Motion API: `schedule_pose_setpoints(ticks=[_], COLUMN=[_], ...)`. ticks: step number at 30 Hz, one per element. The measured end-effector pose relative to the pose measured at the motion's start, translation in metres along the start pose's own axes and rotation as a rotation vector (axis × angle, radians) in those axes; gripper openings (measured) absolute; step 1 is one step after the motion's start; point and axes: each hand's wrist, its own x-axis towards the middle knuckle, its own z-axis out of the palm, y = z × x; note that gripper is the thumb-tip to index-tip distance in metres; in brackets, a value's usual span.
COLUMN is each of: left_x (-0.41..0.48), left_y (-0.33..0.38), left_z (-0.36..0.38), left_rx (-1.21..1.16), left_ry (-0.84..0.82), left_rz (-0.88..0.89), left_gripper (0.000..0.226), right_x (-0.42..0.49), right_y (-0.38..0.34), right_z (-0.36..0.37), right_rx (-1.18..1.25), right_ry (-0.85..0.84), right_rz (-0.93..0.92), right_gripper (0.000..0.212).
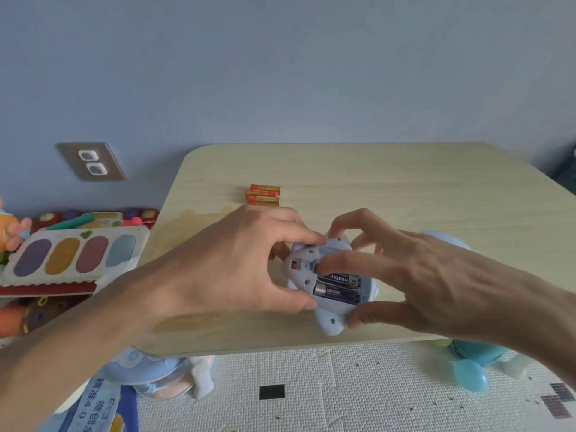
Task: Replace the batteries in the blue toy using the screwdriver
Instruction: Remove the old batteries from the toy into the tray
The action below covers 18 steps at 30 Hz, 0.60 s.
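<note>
The pale blue toy lies upside down near the table's front edge, its battery bay uncovered. Two dark blue batteries lie side by side in the bay. My left hand grips the toy's left side, thumb at the near edge and fingers over the far edge. My right hand holds the toy from the right, thumb under its near corner, with a fingertip pressing into the bay's far slot. Orange batteries lie farther back on the table. No screwdriver or battery cover shows.
The light wooden table stands against a blue wall. A toy piano with coloured keys sits to the left. Blue toys and a printed pack lie on the white floor mat below the table's edge.
</note>
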Motion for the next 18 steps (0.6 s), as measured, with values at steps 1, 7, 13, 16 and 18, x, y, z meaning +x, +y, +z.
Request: schedule_pose_setpoints(ticks=[1, 7, 13, 16, 18], left_x=[0.000, 0.001, 0.001, 0.002, 0.002], left_y=[0.001, 0.001, 0.000, 0.001, 0.001], left_z=[-0.001, -0.003, -0.004, -0.004, -0.003], left_rx=[0.002, 0.007, 0.023, 0.024, 0.020], left_ry=[-0.007, -0.019, -0.027, -0.031, -0.025], left_rz=[0.003, 0.017, 0.020, 0.026, 0.036], left_gripper=[0.063, 0.060, 0.057, 0.051, 0.042], right_x=[0.001, 0.008, 0.014, 0.014, 0.013], right_y=[-0.001, -0.008, -0.011, -0.009, -0.009], right_z=[-0.002, -0.012, -0.013, -0.015, -0.017], right_rx=[0.003, -0.012, 0.007, 0.017, 0.054], right_ry=[-0.022, -0.066, -0.091, -0.088, -0.057], right_rz=[-0.001, -0.011, -0.001, 0.012, 0.015], right_gripper=[0.051, 0.046, 0.047, 0.048, 0.043])
